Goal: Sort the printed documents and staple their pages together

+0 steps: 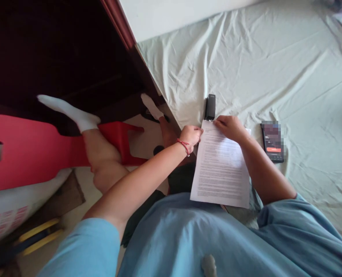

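A stack of printed paper (223, 169) lies at the edge of the cloth-covered surface, its lower end over my lap. My left hand (191, 136), with a red string bracelet at the wrist, pinches the paper's upper left edge. My right hand (230, 126) is closed at the top edge of the sheets, its fingertips on the paper near the stapler. Just beyond that top edge stands a black stapler (210, 107), its near end at the paper's upper left corner.
Right of the paper, a phone (273, 142) lies on the wrinkled pale cloth (251, 69). A red plastic stool (119, 144), a red chair (24, 150), a white sack (21, 211) and yellow handles (40, 234) are at the left, beside legs in white socks.
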### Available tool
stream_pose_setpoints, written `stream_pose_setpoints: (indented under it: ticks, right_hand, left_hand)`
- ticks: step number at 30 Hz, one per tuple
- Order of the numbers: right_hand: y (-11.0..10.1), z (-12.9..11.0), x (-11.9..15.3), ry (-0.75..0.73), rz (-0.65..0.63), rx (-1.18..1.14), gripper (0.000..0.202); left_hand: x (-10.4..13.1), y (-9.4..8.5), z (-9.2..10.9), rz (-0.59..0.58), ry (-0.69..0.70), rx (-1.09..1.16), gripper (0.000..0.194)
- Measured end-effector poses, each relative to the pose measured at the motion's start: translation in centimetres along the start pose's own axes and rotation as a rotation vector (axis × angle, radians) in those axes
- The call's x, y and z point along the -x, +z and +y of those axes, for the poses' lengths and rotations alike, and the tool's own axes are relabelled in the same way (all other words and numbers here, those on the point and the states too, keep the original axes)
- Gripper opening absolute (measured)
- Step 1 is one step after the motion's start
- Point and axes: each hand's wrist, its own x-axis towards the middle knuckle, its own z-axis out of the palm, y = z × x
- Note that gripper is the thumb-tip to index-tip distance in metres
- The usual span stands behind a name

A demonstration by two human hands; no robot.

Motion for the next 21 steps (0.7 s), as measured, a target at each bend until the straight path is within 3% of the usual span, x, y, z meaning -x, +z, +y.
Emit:
stream_pose_setpoints:
  ticks: [10, 16, 21]
  right_hand:
    - [-1.2, 1.2, -1.8, -0.018, -0.002, -0.016, 0.026]
    - [-2.8, 1.4, -5.5, -0.106, 0.318, -0.069, 0.045]
    - [-1.6, 0.6, -10.0, -0.176, 0.174, 0.084, 0.060]
  left_hand:
    - [-1.7, 0.9, -0.5, 0.090, 0.098, -0.106, 0.029]
    - [-2.0, 1.0, -0.7, 0.095, 0.127, -0.160, 0.034]
    - [-2.4, 1.1, -1.0, 0.100, 0.161, -0.200, 0.038]
